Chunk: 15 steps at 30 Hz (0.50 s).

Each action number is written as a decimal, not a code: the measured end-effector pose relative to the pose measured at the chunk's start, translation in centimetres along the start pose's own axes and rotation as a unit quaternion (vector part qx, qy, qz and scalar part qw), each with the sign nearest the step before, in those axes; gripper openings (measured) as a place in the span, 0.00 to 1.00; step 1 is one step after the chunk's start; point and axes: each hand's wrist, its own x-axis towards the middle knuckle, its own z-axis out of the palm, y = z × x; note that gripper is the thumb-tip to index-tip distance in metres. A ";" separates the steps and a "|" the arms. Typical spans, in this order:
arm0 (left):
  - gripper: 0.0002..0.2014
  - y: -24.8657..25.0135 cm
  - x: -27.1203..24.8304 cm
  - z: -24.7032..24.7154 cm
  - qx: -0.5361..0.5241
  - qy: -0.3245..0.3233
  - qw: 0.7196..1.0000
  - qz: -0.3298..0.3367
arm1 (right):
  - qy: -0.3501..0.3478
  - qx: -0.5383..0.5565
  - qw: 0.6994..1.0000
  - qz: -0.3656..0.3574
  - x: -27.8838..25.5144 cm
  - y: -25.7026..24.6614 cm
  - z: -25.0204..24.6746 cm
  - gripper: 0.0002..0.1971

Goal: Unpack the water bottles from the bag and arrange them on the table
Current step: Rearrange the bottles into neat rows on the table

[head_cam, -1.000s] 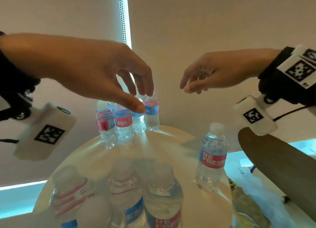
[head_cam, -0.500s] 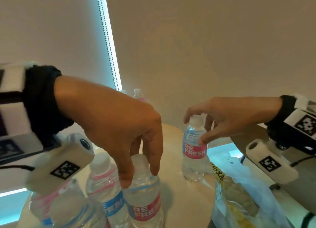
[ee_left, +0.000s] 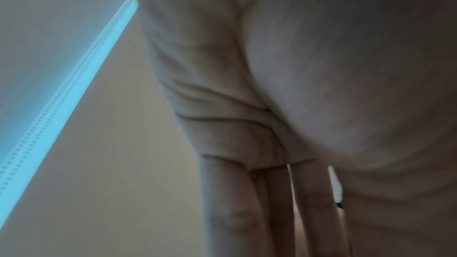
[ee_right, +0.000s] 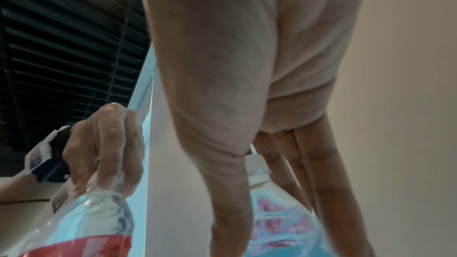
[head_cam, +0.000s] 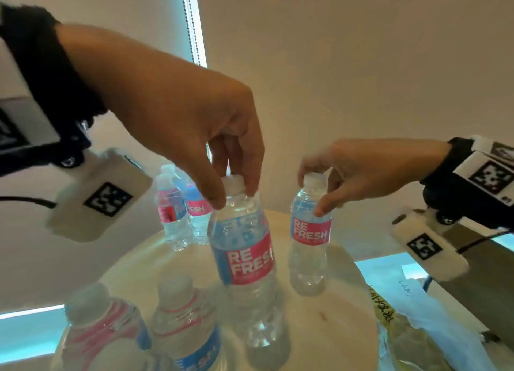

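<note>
On the round pale table [head_cam: 328, 309] stand several clear water bottles with red and blue REFRESH labels. My left hand [head_cam: 236, 190] grips the neck of a middle bottle [head_cam: 244, 256] from above, fingers curled round its white cap; the bottle leans slightly. My right hand [head_cam: 322, 195] pinches the neck of a second bottle [head_cam: 310, 240] that stands upright to the right. The right wrist view shows this second bottle [ee_right: 279, 222] under my fingers [ee_right: 319, 183] and the left hand [ee_right: 108, 144] on the middle bottle [ee_right: 81, 226]. The left wrist view shows only my palm and fingers [ee_left: 316, 212].
A group of bottles [head_cam: 180, 209] stands at the table's far side, and two blurred bottles [head_cam: 183, 331] stand at the near edge. A clear plastic bag [head_cam: 417, 340] lies off the table's right edge. A dark wooden surface [head_cam: 478, 273] is at right.
My left hand has taken hold of a near bottle and raised it toward the table's middle. My right hand has come down from mid-air onto the lone bottle's neck.
</note>
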 end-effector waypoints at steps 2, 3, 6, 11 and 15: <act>0.17 -0.8 1.2 -0.2 -0.003 0.025 0.999 -0.033 | 0.025 0.010 1.000 -0.008 1.7 0.2 -0.6 0.19; 0.19 -1.5 1.8 -0.1 -0.007 0.048 0.997 -0.056 | 0.034 0.012 0.999 -0.009 2.7 0.4 -0.8 0.19; 0.16 -3.4 3.6 -0.1 -0.009 0.027 0.997 -0.069 | 0.053 0.011 0.999 -0.005 6.1 0.9 -0.9 0.18; 0.13 -7.7 8.1 1.2 0.016 0.020 0.991 -0.133 | 0.062 -0.010 0.998 0.018 11.6 1.9 0.0 0.19; 0.11 -10.8 11.1 3.1 0.052 0.028 0.982 -0.177 | 0.052 0.002 0.998 0.033 14.7 2.5 1.0 0.18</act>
